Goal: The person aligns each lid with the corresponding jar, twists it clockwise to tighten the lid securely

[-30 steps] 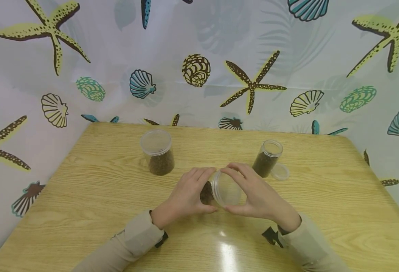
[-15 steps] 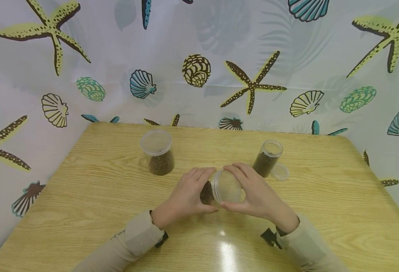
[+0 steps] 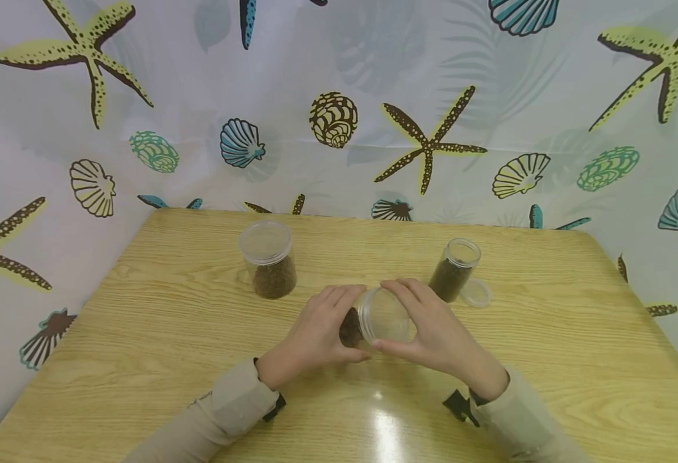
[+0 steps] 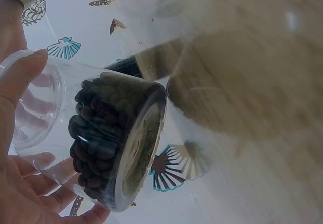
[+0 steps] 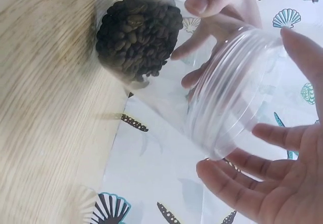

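While gripping a tilted coffee-bean jar (image 4: 93, 125) at head-view five o'clock in left hand (image 3: 318, 331) and right hand (image 3: 437, 331), with fingers curved jar-wide, faces seashell-printed cloth (image 3: 298, 71) at twelve o'clock across a wood-grain tabletop (image 3: 547, 328).

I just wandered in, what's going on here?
A person holds a clear jar of coffee beans: the left-hand grip is round its body, the right-hand grip round its top end. I can't tell whether it is lidded. Behind, on the table, a wide jar stands left and a slim jar right, with a loose lid beside it.
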### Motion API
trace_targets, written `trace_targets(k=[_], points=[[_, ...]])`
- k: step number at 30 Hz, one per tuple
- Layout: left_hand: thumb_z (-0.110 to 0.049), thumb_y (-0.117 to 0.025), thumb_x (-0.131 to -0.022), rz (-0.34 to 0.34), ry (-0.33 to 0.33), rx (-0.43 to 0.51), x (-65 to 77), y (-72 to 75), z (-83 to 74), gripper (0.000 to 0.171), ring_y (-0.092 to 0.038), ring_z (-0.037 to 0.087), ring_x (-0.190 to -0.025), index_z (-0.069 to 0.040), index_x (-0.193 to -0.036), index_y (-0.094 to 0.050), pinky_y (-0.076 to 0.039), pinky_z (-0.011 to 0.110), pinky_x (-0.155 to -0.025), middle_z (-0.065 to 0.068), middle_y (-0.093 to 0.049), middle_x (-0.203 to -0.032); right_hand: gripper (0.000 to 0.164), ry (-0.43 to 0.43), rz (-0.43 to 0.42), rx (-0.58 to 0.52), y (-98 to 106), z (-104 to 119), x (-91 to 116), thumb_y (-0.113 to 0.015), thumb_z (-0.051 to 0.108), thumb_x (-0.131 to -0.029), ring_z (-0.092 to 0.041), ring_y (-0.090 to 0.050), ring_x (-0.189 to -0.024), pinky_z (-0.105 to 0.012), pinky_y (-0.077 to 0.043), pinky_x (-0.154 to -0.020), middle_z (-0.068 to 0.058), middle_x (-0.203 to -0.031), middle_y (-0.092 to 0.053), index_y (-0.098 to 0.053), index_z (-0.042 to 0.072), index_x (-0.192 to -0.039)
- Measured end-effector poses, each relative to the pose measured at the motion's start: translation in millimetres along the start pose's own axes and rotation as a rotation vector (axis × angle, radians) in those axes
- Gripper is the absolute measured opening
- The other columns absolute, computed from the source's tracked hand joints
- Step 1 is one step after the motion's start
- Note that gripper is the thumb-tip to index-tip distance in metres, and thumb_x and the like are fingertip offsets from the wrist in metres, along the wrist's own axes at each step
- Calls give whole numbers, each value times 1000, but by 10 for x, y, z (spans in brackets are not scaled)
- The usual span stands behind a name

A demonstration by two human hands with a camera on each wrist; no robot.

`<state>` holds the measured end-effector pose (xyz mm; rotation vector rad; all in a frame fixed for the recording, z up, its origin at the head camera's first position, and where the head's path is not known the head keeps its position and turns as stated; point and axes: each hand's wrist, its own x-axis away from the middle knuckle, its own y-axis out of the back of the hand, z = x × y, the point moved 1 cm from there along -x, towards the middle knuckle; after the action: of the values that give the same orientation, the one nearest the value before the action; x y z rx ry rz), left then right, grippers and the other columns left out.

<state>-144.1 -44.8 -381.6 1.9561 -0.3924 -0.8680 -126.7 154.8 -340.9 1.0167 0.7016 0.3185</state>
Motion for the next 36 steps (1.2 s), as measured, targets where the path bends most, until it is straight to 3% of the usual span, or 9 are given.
trace_targets(k=[4, 9, 15, 18, 25, 36], points=[[-46, -83, -56, 2, -4, -9, 0, 4, 2, 95, -48, 23, -111, -6, -131, -41, -43, 41, -89, 8, -52, -122, 80, 52, 19, -5, 4, -40, 3, -62, 57, -76, -32, -44, -114, -49, -41, -89, -17, -127, -44, -41, 5, -133], [-46, -83, -56, 4, -17, -10, -2, 12, 4, 95, -48, 23, -111, -5, -131, -41, -43, 41, -88, 8, -52, -122, 79, 204, 12, -29, 10, -111, -3, -67, 53, -74, -29, -39, -120, -46, -39, -93, -13, -133, -40, -43, 7, -133], [-44, -84, -57, 8, -16, 3, 2, 24, 7, 95, -47, 22, -112, -5, -132, -41, -43, 41, -89, 8, -52, -123, 79, 328, 66, -40, 6, -181, -15, -66, 53, -75, -27, -32, -127, -40, -26, -104, -9, -141, -35, -41, 9, -135], [-44, -83, -57, 10, -19, 3, 3, 27, 6, 95, -47, 22, -112, -5, -132, -40, -43, 40, -89, 8, -52, -123, 79, 348, 80, -44, -3, -191, -16, -68, 49, -75, -27, -32, -128, -39, -24, -105, -9, -141, -35, -40, 8, -136], [-45, -83, -58, 13, -29, -5, 1, 21, 6, 95, -47, 23, -113, -4, -132, -40, -43, 41, -90, 9, -51, -124, 84, 362, 60, -55, -12, -179, -17, -81, 32, -64, -24, -36, -124, -38, -32, -100, -14, -135, -40, -42, 5, -134], [-45, -84, -57, 14, -22, -21, 4, 12, -1, 96, -47, 22, -111, -3, -132, -40, -42, 39, -90, 9, -52, -123, 87, 341, -11, -30, -17, -148, -16, -82, 35, -61, -27, -44, -114, -43, -43, -87, -14, -131, -43, -43, 7, -134]])
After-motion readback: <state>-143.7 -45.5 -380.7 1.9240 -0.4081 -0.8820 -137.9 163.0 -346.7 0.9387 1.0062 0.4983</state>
